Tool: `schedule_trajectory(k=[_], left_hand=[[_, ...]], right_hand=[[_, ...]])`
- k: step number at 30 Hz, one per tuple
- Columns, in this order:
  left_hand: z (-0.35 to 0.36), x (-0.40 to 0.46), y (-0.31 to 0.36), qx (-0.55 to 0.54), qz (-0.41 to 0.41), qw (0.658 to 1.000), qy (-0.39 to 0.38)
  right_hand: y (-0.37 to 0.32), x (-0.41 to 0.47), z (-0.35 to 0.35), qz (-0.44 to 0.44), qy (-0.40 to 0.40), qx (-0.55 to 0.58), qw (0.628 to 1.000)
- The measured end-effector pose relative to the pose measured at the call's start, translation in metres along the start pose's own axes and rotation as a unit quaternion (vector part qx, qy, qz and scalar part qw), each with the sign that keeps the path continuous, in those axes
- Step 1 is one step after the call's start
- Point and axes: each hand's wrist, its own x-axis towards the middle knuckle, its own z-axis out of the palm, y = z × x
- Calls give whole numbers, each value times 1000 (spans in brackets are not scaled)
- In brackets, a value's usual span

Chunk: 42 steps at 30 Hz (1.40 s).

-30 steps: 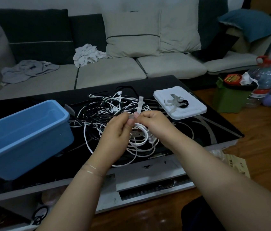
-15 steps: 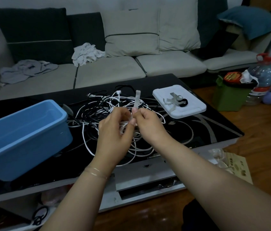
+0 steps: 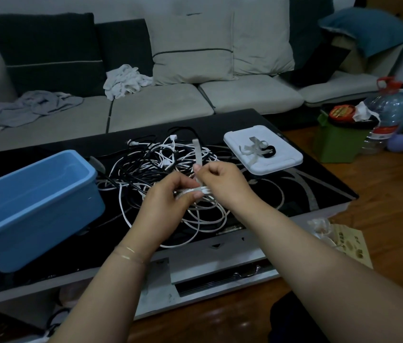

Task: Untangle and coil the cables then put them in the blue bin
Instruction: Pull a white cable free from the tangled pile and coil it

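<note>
Over the middle of the black table (image 3: 319, 184), the left hand (image 3: 163, 206) grips a coiled white cable (image 3: 201, 190) while the right hand (image 3: 222, 180) pinches a grey tie strap (image 3: 197, 151) standing up from it. Behind them lies the tangled cable pile (image 3: 156, 164). The blue bin (image 3: 34, 206) at the left edge holds nothing visible. The white tray (image 3: 282, 164) toward the right corner carries grey straps (image 3: 253, 148) and a black band (image 3: 270, 151).

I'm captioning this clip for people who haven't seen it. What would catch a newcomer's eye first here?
First, the two hands meeting mid-frame: the left hand grips a coiled white cable while the right hand pinches a grey strap standing up from it. Behind them a tangle of black and white cables sprawls across the black table, with the blue bin at the table's left.
</note>
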Motion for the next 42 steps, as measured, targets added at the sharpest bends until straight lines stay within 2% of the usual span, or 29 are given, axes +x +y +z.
schedule_trajectory(k=[2, 6, 13, 17, 21, 24, 26, 29, 31, 34, 38, 40, 42], left_hand=[[3, -1, -1, 11, -4, 1000, -13], [9, -3, -2, 24, 2, 999, -37], [9, 1, -1, -45, -50, 998, 6], [12, -1, 0, 12, -17, 998, 56], [9, -1, -1, 108, 70, 989, 75], [6, -1, -1, 132, 76, 985, 76], [2, 1, -2, 105, 49, 991, 64], [-3, 6, -5, 61, -9, 998, 27], [-4, 7, -5, 52, -17, 998, 21], [-4, 7, -6, 22, -29, 999, 28], [-2, 8, -10, -47, -41, 996, 62], [-3, 9, -12, -82, -42, 993, 80], [-3, 10, -14, -94, -50, 991, 85]], right_hand=[[2, 0, -1, 36, -18, -12, 999], [4, 0, -5, 94, -62, 42, 993], [-4, -3, -1, 17, 3, 80, 997], [-4, -4, 3, 28, 26, 132, 991], [-5, -7, 6, 73, 23, 229, 970], [-5, -7, 7, 100, 21, 272, 957], [-5, -8, 8, 75, 16, 246, 966], [-5, -9, 9, -18, 14, 158, 987], [-4, -10, 9, -80, 2, 90, 993], [-4, -10, 7, -122, -25, 66, 990], [-7, -6, 4, -123, -30, 62, 990], [-8, -5, 3, -71, -66, 35, 995], [-3, -6, 1, -25, -112, -52, 992]])
